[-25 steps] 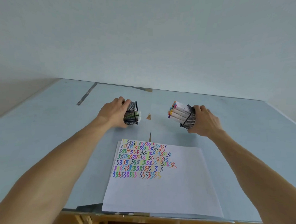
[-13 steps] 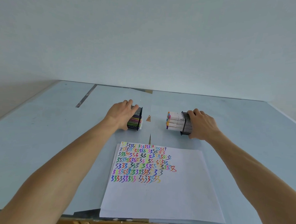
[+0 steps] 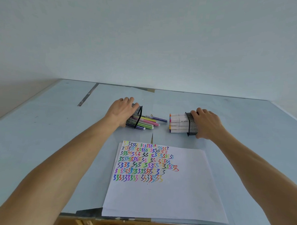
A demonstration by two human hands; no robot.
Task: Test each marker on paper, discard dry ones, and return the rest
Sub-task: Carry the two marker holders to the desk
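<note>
My left hand (image 3: 122,111) grips a black mesh cup (image 3: 135,117) tipped on its side, mouth to the right. Several thin coloured markers (image 3: 149,122) spill out of it onto the table. My right hand (image 3: 207,123) grips a second black mesh cup (image 3: 192,124), also on its side, mouth to the left. Several thick white markers (image 3: 178,123) with coloured end caps stick out of it. A white sheet of paper (image 3: 166,190) covered in rows of coloured squiggles lies near the front edge, between my forearms.
The pale blue table (image 3: 40,132) reaches back to a plain wall. A grey strip (image 3: 87,94) runs across its back left. The table's front edge (image 3: 155,222) lies just below the paper.
Both cups went from raised and tilted to lying on their sides on the table. Thin markers have slid out of the left cup toward the middle.
</note>
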